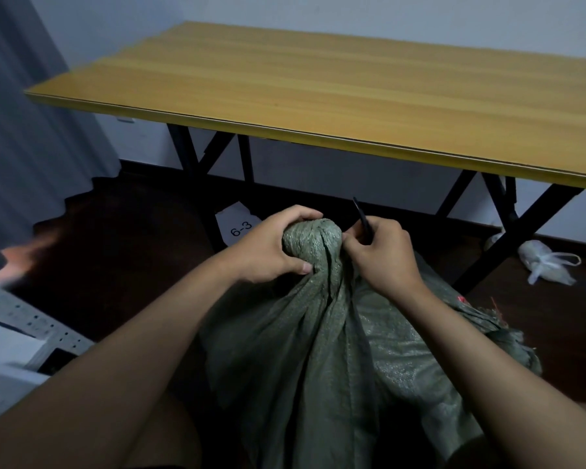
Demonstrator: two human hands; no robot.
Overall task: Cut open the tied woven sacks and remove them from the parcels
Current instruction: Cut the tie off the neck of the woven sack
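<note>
While left hand [271,247] grips sack [318,319] knot at lower centre and right hand [383,255] pinches blade [362,220] beside it, risks slipping into fingers [301,265] or parcel beneath.

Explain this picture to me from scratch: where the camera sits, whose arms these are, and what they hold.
There is no machine here. The single picture comes from a camera worn on a person's head, looking forward and down, so the two bare arms are that person's own. The left hand grips the bunched, tied top of a green woven sack that stands on the dark floor. The right hand holds a thin dark tool right beside that knot; what kind of blade it is cannot be told. Behind stands a wooden folding table. On the floor lie a paper marked 6-3 and a white plastic bag.
</note>
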